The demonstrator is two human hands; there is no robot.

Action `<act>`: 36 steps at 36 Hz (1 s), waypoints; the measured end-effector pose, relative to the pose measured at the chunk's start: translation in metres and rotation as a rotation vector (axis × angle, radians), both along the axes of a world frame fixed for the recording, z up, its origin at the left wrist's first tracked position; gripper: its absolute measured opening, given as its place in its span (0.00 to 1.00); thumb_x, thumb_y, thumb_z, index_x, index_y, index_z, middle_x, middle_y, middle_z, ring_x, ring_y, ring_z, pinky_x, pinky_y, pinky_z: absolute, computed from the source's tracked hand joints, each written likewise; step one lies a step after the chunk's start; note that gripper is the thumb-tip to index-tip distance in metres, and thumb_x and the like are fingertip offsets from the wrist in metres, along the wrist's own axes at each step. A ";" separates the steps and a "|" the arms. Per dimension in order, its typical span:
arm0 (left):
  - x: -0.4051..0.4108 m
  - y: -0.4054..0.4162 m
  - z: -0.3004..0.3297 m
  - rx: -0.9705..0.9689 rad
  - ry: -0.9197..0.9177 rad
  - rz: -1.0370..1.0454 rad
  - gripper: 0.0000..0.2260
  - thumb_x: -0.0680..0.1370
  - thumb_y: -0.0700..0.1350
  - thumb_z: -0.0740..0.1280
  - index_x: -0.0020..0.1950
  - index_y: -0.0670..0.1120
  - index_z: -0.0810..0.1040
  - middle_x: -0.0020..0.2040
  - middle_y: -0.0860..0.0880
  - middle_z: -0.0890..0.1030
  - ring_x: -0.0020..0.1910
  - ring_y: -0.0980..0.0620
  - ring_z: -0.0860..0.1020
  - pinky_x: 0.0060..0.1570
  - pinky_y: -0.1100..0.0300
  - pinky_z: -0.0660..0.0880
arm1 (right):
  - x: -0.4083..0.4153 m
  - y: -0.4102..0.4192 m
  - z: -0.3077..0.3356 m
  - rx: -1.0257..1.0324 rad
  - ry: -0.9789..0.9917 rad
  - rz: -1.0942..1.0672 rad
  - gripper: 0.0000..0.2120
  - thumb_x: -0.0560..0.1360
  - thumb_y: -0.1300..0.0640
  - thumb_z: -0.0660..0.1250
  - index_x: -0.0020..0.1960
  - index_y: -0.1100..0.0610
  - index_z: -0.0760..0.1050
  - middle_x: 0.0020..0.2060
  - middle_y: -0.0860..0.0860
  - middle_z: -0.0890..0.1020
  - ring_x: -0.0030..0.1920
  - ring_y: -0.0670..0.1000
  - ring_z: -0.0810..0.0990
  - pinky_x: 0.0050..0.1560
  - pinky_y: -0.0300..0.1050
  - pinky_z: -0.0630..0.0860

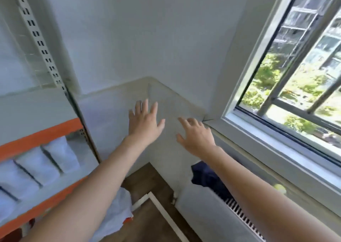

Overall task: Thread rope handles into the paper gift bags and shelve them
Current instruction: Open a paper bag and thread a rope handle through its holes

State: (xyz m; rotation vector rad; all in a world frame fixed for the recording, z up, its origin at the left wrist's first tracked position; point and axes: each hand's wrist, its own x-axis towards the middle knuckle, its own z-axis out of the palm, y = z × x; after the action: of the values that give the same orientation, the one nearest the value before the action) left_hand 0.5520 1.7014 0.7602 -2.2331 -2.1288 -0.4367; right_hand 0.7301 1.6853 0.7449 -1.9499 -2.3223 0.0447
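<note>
Left hand (pixel 145 121) and right hand (pixel 195 135) raised toward wall corner, fingers spread wide, nothing held. White paper gift bags (pixel 36 166) seen blurred, standing in row on orange-edged shelf (pixel 39 137), near its right end. Risk judged: no bag or rope within reach; view blurred, so bags could be knocked on return.

The whole view is smeared by motion. The white bags (pixel 46 160) on the orange-edged shelf (pixel 36 138) at the left are blurred and cut by the left edge; handles cannot be made out. A dark blue thing (pixel 204 175) on the radiator (pixel 212 214) lies partly behind the right forearm (pixel 258 190). The window (pixel 287 75) runs off the right edge.
</note>
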 end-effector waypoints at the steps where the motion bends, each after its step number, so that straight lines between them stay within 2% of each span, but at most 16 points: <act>1: 0.024 -0.004 -0.002 -0.005 -0.002 -0.037 0.30 0.80 0.59 0.58 0.78 0.48 0.56 0.78 0.41 0.54 0.76 0.40 0.53 0.72 0.41 0.57 | 0.022 -0.010 -0.002 -0.002 -0.006 -0.027 0.30 0.79 0.40 0.56 0.77 0.44 0.51 0.73 0.54 0.65 0.70 0.58 0.67 0.65 0.59 0.71; 4: 0.094 -0.019 -0.007 -0.039 0.014 -0.141 0.30 0.81 0.60 0.56 0.79 0.49 0.53 0.79 0.42 0.52 0.76 0.40 0.53 0.72 0.42 0.58 | 0.087 -0.043 -0.006 -0.007 -0.010 -0.105 0.31 0.79 0.39 0.57 0.78 0.43 0.51 0.73 0.53 0.64 0.71 0.58 0.66 0.65 0.59 0.70; 7: 0.160 -0.034 -0.006 -0.038 -0.019 -0.236 0.30 0.81 0.59 0.57 0.79 0.49 0.54 0.79 0.43 0.52 0.76 0.40 0.52 0.72 0.42 0.58 | 0.150 -0.081 -0.006 0.023 0.004 -0.190 0.30 0.79 0.41 0.58 0.78 0.45 0.54 0.73 0.53 0.65 0.70 0.58 0.67 0.64 0.57 0.70; 14: 0.282 -0.069 0.007 0.016 -0.012 -0.519 0.29 0.80 0.59 0.58 0.77 0.48 0.57 0.77 0.42 0.54 0.76 0.41 0.51 0.72 0.43 0.54 | 0.250 -0.154 0.011 0.090 -0.006 -0.419 0.31 0.78 0.40 0.58 0.78 0.45 0.54 0.72 0.54 0.66 0.69 0.57 0.69 0.62 0.54 0.71; 17: 0.325 -0.088 0.006 0.046 0.029 -0.670 0.29 0.80 0.59 0.58 0.77 0.47 0.57 0.76 0.41 0.55 0.76 0.40 0.52 0.71 0.43 0.57 | 0.281 -0.192 0.014 0.100 -0.002 -0.570 0.30 0.79 0.40 0.58 0.77 0.46 0.54 0.73 0.53 0.65 0.69 0.56 0.68 0.61 0.54 0.71; 20: 0.364 -0.111 0.001 0.104 0.001 -0.833 0.29 0.79 0.57 0.62 0.75 0.44 0.61 0.73 0.40 0.60 0.73 0.39 0.56 0.67 0.39 0.64 | 0.308 -0.236 0.014 0.100 0.007 -0.727 0.30 0.78 0.41 0.59 0.77 0.46 0.55 0.72 0.54 0.65 0.69 0.56 0.67 0.63 0.55 0.70; 25: 0.422 -0.165 -0.003 0.078 0.033 -1.062 0.29 0.80 0.59 0.57 0.76 0.47 0.56 0.75 0.42 0.55 0.75 0.41 0.53 0.68 0.41 0.61 | 0.338 -0.313 0.012 0.054 -0.034 -0.986 0.29 0.78 0.41 0.58 0.76 0.46 0.53 0.71 0.54 0.66 0.68 0.55 0.67 0.60 0.55 0.71; 30: 0.464 -0.224 -0.017 0.069 -0.042 -1.306 0.28 0.78 0.57 0.61 0.75 0.45 0.62 0.74 0.40 0.61 0.75 0.39 0.56 0.71 0.41 0.61 | 0.343 -0.392 0.004 -0.005 -0.063 -1.231 0.30 0.79 0.42 0.57 0.78 0.46 0.52 0.72 0.55 0.64 0.70 0.57 0.65 0.62 0.56 0.69; 36: 0.493 -0.305 -0.029 0.014 -0.036 -1.470 0.29 0.80 0.58 0.59 0.77 0.47 0.57 0.76 0.41 0.57 0.77 0.41 0.53 0.73 0.43 0.59 | 0.341 -0.482 -0.006 -0.022 -0.047 -1.469 0.31 0.78 0.42 0.59 0.78 0.46 0.55 0.72 0.54 0.64 0.69 0.57 0.67 0.62 0.54 0.70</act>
State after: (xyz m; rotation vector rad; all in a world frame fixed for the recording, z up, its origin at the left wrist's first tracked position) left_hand 1.0452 1.3969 0.7308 -3.2954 -0.0847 -0.4292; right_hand 1.0712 1.2031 0.7388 -3.0557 -0.4263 -0.0979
